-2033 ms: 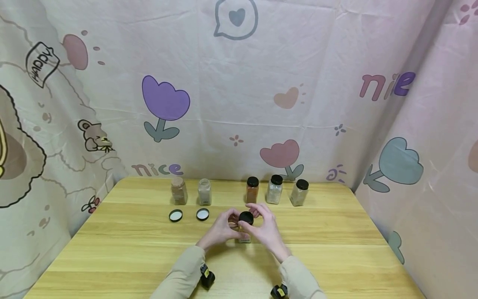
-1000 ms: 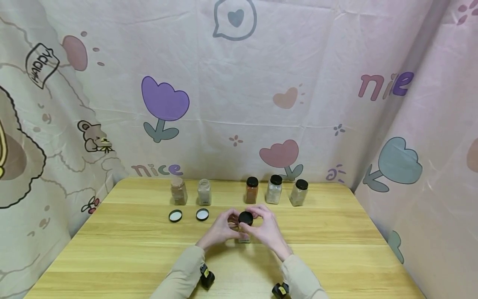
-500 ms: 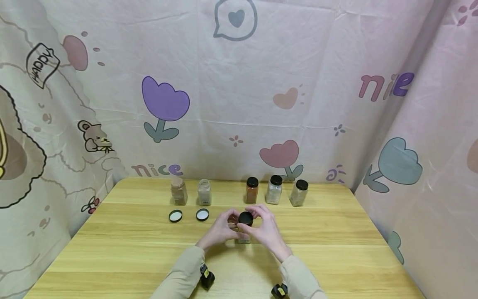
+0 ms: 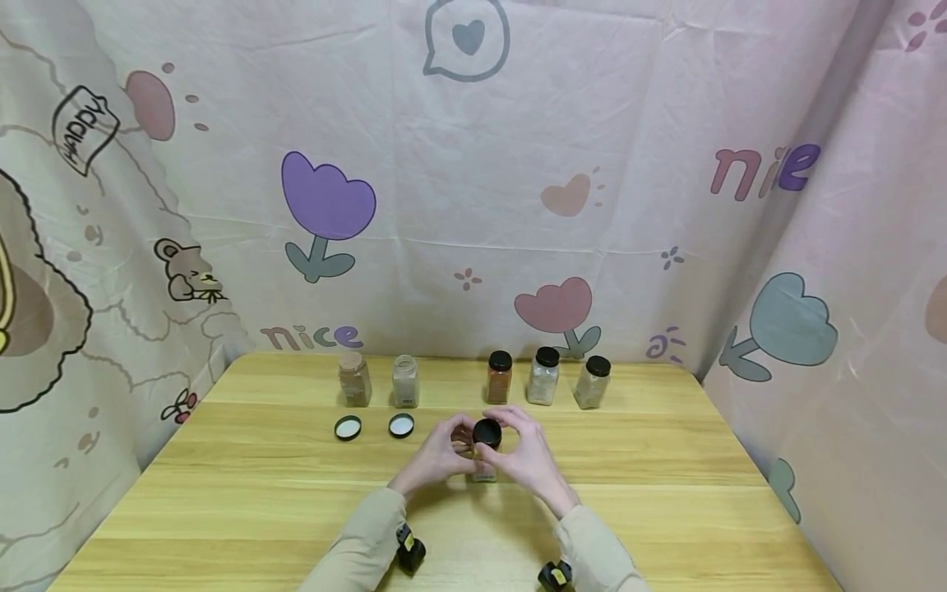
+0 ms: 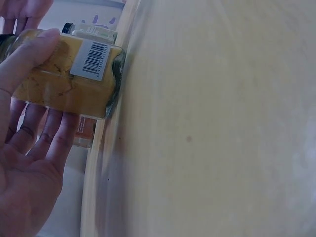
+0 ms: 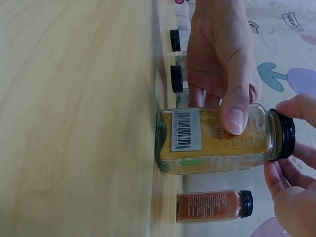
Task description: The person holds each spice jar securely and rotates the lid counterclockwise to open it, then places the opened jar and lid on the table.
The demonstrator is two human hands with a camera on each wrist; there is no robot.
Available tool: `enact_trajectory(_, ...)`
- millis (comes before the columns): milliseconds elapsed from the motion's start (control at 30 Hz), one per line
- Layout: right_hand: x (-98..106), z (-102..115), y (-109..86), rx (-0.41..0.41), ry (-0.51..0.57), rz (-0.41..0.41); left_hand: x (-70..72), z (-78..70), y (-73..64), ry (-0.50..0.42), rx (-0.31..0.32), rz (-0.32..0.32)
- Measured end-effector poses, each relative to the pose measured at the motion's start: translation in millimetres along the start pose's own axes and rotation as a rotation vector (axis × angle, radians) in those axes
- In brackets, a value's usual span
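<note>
A glass spice jar (image 6: 217,153) of yellow-brown powder, with a barcode label, stands upright on the wooden table in front of the person. The left hand (image 4: 440,452) holds its body, thumb across the near side and fingers behind it, as the left wrist view shows. Around the black lid (image 6: 285,136) on top, the right hand (image 4: 525,452) has its thumb and fingers at the rim, gripping it. In the right wrist view the lid sits on the jar's neck, with glass threads showing just under it.
Two lidless jars, one brownish (image 4: 355,382) and one pale (image 4: 405,384), stand at the back left; their lids (image 4: 348,427) lie upturned before them. Back right are three capped jars: a red-orange one (image 4: 499,382), a white one (image 4: 543,380) and a pale one (image 4: 593,386). A printed curtain hangs behind.
The right hand's fingers shift slightly around the lid. The left hand and the jar stay in place, and the other jars have not moved.
</note>
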State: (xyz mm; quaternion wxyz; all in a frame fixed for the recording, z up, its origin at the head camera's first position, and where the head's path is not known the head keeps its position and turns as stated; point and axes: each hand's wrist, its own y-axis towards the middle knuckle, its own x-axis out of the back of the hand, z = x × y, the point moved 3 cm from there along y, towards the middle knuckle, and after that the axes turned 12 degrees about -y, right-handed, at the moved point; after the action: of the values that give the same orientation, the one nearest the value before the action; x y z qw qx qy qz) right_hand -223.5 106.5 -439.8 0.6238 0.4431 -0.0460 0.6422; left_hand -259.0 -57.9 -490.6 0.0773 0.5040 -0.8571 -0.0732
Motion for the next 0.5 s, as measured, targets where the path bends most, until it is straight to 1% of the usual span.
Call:
enact_trajectory(133, -0.2, -0.8, -0.5, -0.053, -0.005, -0.011, -0.7, -1.0, -1.0, 0.007, 0.019, -0.010)
enact_trajectory(233, -0.4, -0.3, -0.8, -0.071, -0.005, -0.033, -1.4, -0.9, -1.6, 0.012, 0.029, -0.012)
enact_trajectory(333, -0.5, 0.8, -0.6, -0.058, -0.010, -0.051, -1.8, -0.9, -2.0, 0.014, 0.025, -0.012)
enact_trajectory(500, 0.3, 2.0, 0.0, -0.010, -0.013, -0.037, -1.7, -1.2, -2.2, 0.011, 0.017, -0.011)
